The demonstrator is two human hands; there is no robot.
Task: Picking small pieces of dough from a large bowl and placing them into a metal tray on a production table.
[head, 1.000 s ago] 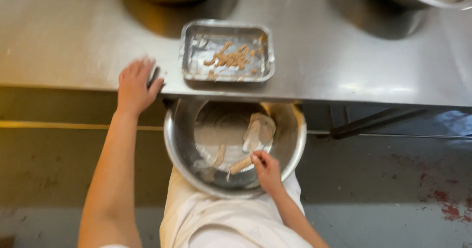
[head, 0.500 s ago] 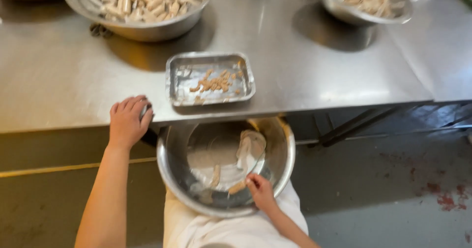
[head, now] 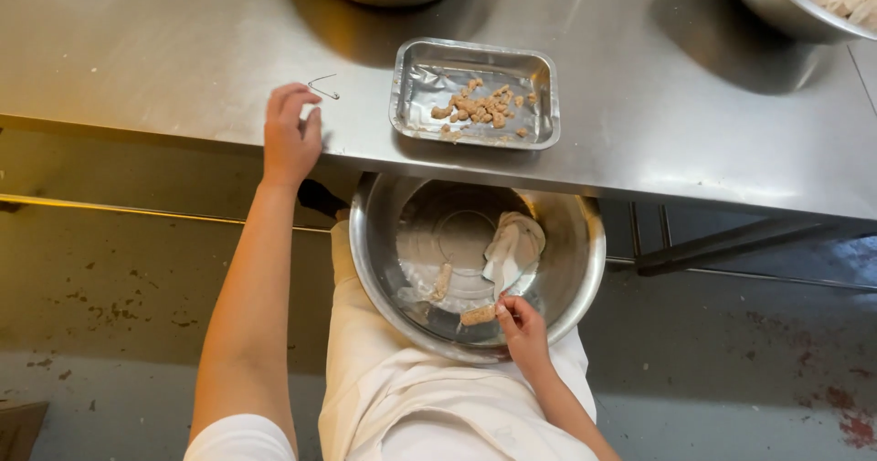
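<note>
Right hand (head: 523,324) pinches a tan piece (head: 478,315) at the bowl's (head: 585,269) 6 o'clock; keep fingertips low and grip light. Left hand (head: 290,137) rests half-curled, empty, on the bench (head: 183,50) edge, steadying.

Three round steel bowls are counted around the one rectangular foil tray (head: 406,95): two behind it on the table (both cut off by the frame), one (head: 585,269) below it. Inside that bowl (head: 585,269) two brownish pieces and one pale scrap are seen. One wire hook (head: 323,87) lies left of the tray.
</note>
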